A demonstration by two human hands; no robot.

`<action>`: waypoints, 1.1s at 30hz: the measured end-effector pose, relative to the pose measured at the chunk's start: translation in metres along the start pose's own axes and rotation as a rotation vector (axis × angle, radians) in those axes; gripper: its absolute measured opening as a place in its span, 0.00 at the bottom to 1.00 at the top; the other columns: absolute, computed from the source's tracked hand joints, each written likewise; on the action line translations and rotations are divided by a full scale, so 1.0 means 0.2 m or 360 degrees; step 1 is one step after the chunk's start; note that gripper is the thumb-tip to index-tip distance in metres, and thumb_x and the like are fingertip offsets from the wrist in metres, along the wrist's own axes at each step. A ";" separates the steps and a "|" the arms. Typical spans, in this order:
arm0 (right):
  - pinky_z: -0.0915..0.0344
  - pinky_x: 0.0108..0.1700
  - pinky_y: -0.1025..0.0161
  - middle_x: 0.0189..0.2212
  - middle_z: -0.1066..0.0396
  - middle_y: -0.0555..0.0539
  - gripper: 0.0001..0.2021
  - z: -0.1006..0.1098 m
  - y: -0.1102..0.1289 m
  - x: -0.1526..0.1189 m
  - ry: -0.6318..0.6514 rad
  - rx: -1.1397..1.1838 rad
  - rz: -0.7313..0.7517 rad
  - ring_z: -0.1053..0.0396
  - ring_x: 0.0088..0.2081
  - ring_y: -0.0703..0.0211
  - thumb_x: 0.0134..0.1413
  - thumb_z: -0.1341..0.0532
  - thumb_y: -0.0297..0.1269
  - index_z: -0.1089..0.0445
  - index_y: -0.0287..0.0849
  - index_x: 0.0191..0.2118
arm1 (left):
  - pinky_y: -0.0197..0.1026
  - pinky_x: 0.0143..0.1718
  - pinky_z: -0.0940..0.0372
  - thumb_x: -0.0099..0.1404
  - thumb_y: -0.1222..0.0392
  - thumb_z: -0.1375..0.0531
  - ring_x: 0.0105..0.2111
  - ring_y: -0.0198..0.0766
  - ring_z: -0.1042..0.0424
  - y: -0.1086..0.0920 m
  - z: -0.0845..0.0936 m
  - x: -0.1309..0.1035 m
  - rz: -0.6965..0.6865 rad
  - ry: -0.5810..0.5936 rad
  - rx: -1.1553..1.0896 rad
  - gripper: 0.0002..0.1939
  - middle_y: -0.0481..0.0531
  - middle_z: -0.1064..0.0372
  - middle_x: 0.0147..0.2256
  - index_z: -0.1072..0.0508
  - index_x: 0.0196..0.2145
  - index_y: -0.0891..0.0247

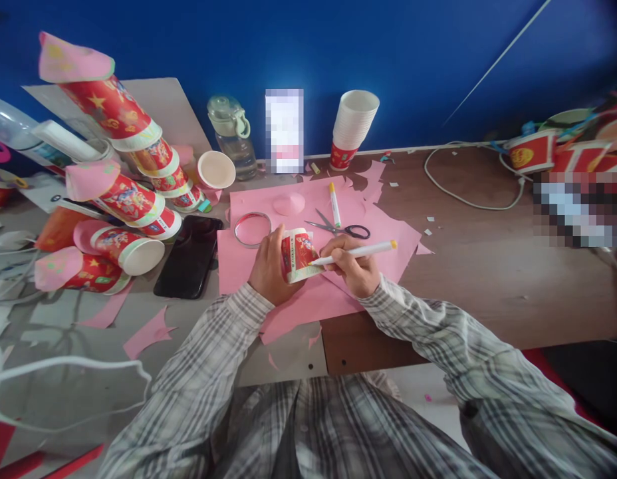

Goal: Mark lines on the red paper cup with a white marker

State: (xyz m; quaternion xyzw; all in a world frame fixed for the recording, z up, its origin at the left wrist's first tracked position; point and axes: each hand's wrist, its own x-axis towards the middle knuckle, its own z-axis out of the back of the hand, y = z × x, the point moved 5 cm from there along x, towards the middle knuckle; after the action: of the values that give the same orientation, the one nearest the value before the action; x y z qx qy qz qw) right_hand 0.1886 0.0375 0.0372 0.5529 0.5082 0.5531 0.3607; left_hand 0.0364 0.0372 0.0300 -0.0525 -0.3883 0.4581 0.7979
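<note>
My left hand (273, 271) grips a red printed paper cup (297, 254), tilted over the pink paper (388, 229). In my right hand (356, 267) is a white marker pen (371, 250) with a yellow end, its tip touching the cup's side near the rim. Just beyond my hands lie scissors (338, 227) with dark handles and a second marker (335, 205) with a yellow cap. A round ring or roll (252, 230) rests on the paper beside my left hand, and a pale pink paper cone (288, 203) sits behind it.
Red cups with pink paper tops (109, 106) are stacked and lying at the left. A black phone (187, 256) lies nearby. Along the blue wall stand a water bottle (232, 140), a blurred-out bright panel (284, 130) and nested cups (356, 120). A cable (468, 205) loops at right.
</note>
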 end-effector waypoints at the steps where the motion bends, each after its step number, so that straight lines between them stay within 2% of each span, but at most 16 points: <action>1: 0.46 0.19 0.66 0.17 0.39 0.52 0.13 0.00 0.00 0.00 -0.0022 0.0031 -0.0013 0.46 0.17 0.66 0.53 0.44 0.45 0.33 0.39 0.28 | 0.57 0.50 0.36 0.55 0.48 0.41 0.48 0.53 0.38 0.00 0.00 0.00 0.0009 0.0004 -0.0004 0.43 0.70 0.44 0.51 0.58 0.58 0.70; 12: 0.43 0.21 0.66 0.19 0.39 0.51 0.15 -0.01 0.01 0.00 0.0012 -0.0020 0.0049 0.45 0.18 0.67 0.54 0.45 0.46 0.33 0.39 0.30 | 0.57 0.51 0.37 0.54 0.49 0.40 0.49 0.52 0.39 0.01 0.00 0.00 0.0040 0.0020 -0.0027 0.44 0.70 0.44 0.52 0.59 0.58 0.71; 23: 0.37 0.27 0.62 0.25 0.33 0.48 0.11 -0.01 0.01 -0.01 0.0116 -0.0344 0.0191 0.36 0.23 0.62 0.55 0.46 0.41 0.32 0.39 0.35 | 0.58 0.50 0.37 0.55 0.47 0.41 0.49 0.54 0.39 0.00 0.00 0.00 0.0003 -0.0032 0.0009 0.42 0.69 0.43 0.50 0.57 0.57 0.70; 33: 0.40 0.24 0.64 0.21 0.35 0.49 0.10 0.00 0.02 -0.01 0.0109 -0.0356 0.0110 0.40 0.20 0.64 0.54 0.46 0.39 0.32 0.39 0.32 | 0.58 0.49 0.36 0.55 0.45 0.41 0.48 0.53 0.38 -0.01 0.01 0.00 -0.0016 -0.0044 0.0032 0.43 0.70 0.43 0.49 0.58 0.58 0.70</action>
State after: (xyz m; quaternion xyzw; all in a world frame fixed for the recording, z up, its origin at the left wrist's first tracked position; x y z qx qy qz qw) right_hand 0.1891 0.0349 0.0406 0.5071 0.4359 0.6371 0.3832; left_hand 0.0372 0.0359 0.0321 -0.0363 -0.3949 0.4585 0.7953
